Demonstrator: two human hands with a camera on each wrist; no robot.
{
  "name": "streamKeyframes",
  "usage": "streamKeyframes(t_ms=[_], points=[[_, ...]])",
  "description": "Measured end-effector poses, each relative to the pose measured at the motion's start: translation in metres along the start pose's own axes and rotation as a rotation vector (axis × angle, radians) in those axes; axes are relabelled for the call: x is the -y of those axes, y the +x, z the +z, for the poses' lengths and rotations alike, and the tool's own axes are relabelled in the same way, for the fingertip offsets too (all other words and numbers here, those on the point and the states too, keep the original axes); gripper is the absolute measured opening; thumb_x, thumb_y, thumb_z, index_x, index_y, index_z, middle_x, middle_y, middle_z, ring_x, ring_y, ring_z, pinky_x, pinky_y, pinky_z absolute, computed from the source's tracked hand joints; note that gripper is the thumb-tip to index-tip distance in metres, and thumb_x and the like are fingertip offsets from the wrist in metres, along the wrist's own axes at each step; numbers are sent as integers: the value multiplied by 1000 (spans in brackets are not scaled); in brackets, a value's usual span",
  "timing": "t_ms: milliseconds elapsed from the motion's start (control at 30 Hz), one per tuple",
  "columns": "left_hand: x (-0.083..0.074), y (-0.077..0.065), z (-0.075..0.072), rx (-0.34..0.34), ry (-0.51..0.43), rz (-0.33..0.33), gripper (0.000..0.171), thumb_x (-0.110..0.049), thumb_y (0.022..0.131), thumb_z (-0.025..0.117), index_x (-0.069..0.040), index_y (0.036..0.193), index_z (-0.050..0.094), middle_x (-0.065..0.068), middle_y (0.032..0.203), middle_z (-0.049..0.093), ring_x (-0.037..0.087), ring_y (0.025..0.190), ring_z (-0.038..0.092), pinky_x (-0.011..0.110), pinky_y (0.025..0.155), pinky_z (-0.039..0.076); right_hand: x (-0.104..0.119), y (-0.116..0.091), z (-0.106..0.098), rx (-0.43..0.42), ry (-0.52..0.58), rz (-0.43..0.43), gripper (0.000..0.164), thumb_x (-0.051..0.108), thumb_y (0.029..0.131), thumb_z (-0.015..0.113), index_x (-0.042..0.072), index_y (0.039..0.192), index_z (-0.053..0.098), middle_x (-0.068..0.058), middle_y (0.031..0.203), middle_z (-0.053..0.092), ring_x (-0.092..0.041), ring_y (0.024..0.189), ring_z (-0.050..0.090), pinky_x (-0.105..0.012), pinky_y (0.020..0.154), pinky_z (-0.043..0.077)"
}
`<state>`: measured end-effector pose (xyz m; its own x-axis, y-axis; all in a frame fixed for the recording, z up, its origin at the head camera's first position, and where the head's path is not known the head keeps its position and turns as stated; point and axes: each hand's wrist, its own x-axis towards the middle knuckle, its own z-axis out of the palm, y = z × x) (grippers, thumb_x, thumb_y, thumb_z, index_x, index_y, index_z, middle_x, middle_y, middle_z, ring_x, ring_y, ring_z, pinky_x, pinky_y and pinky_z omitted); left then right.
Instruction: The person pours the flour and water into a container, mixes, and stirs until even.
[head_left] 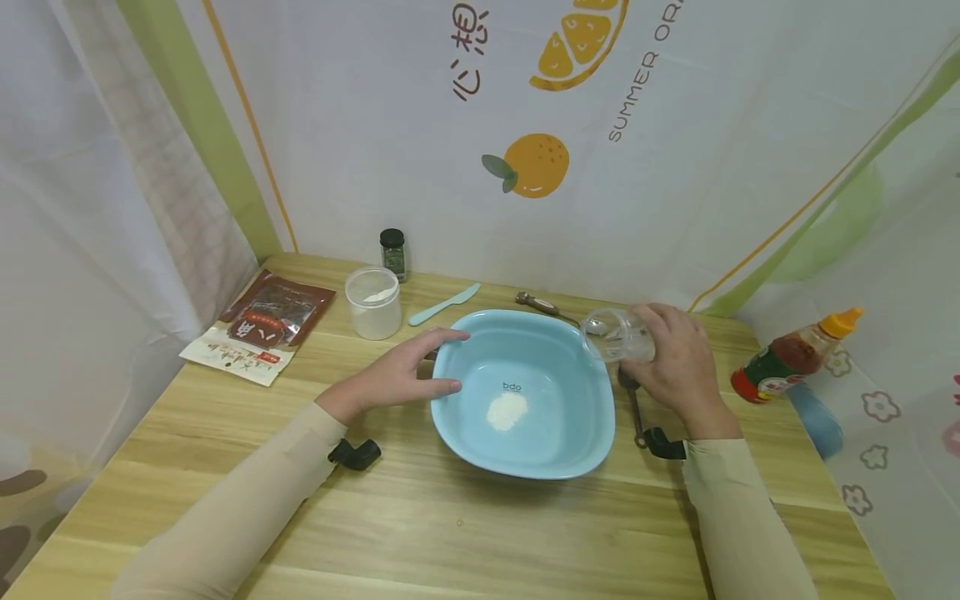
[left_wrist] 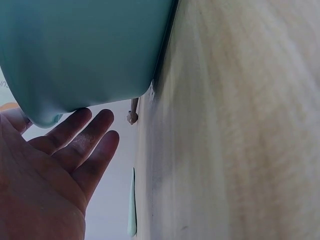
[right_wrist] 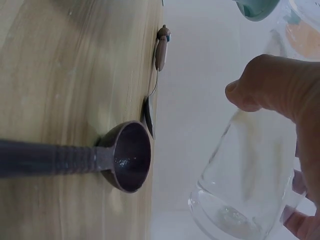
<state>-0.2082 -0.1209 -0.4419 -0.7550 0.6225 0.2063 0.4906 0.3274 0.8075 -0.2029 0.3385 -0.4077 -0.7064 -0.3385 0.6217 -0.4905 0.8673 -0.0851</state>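
Observation:
A light blue basin [head_left: 555,450] stands on the table with a small heap of white powder [head_left: 507,412] on its bottom. My left hand [head_left: 397,375] holds the basin's left rim. Its fingertips touch the outer wall under the rim in the left wrist view. Above the right rim, my right hand [head_left: 675,358] grips a clear cup [right_wrist: 245,165], tilted with its mouth toward the basin. Whether liquid is left in the cup I cannot tell. Below that hand lies a dark scoop [right_wrist: 131,157], partly hidden in the head view.
Behind the basin lie a pale blue spreader knife [head_left: 446,305] and a brown-handled spoon [head_left: 542,305]. A tub of white powder [head_left: 374,312], a black-capped jar [head_left: 393,254] and a brown packet [head_left: 262,325] are at the left. A red sauce bottle [head_left: 795,358] stands at the right.

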Motion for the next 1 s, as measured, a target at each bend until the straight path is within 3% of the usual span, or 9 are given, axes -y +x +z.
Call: streamKeyframes(t_ms=[1000], points=[[0, 0, 0, -7, 11, 2, 75, -35, 101, 81, -13, 165, 50, 9, 165, 54, 33, 144, 59, 58, 120, 49, 3, 2, -2, 2, -77, 6, 80, 14, 74, 102, 15, 143, 62, -28, 136, 62, -56, 127, 58, -77, 105, 42]])
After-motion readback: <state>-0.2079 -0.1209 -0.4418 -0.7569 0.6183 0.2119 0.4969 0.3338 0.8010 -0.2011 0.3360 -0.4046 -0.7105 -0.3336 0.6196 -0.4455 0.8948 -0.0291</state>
